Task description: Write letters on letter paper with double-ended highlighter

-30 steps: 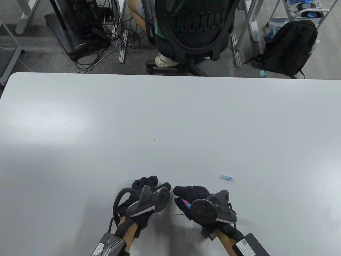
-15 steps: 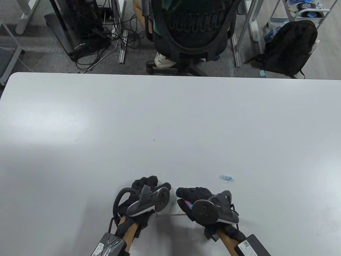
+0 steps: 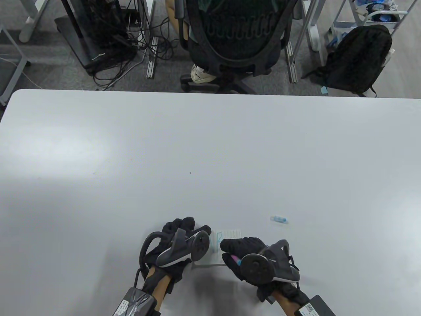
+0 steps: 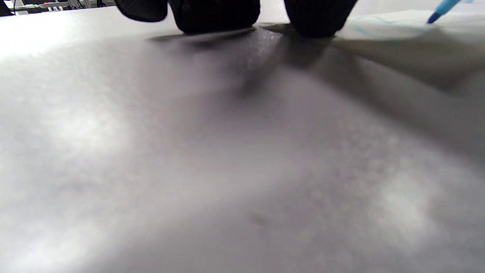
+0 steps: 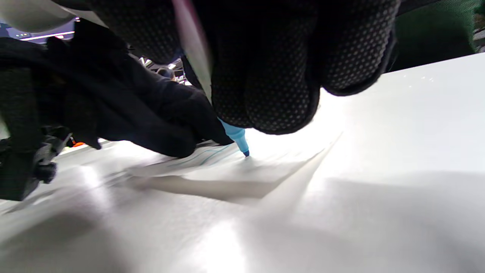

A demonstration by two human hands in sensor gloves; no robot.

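A small lined letter paper [image 3: 230, 234] lies near the table's front edge, with blue strokes [image 3: 219, 239] on its left part. My right hand [image 3: 241, 247] grips the double-ended highlighter [image 3: 235, 259], whose pink end sticks out by the tracker. The blue tip [image 5: 242, 146] touches the paper [image 5: 227, 178]. My left hand [image 3: 185, 230] rests at the paper's left edge, and its fingertips [image 4: 216, 15] press down on the table. The highlighter's tip [image 4: 441, 9] also shows at the top right of the left wrist view. A clear blue cap [image 3: 279, 219] lies on the table to the right.
The white table [image 3: 210, 148] stretches far beyond the paper. Past its far edge stand an office chair [image 3: 235, 36] with a seated person's shoe [image 3: 202, 75], a black backpack [image 3: 358, 59] and a tangle of cables [image 3: 108, 42].
My right hand has slid toward the near right with the highlighter, uncovering the paper's lined top and the blue strokes. The left hand has stayed put.
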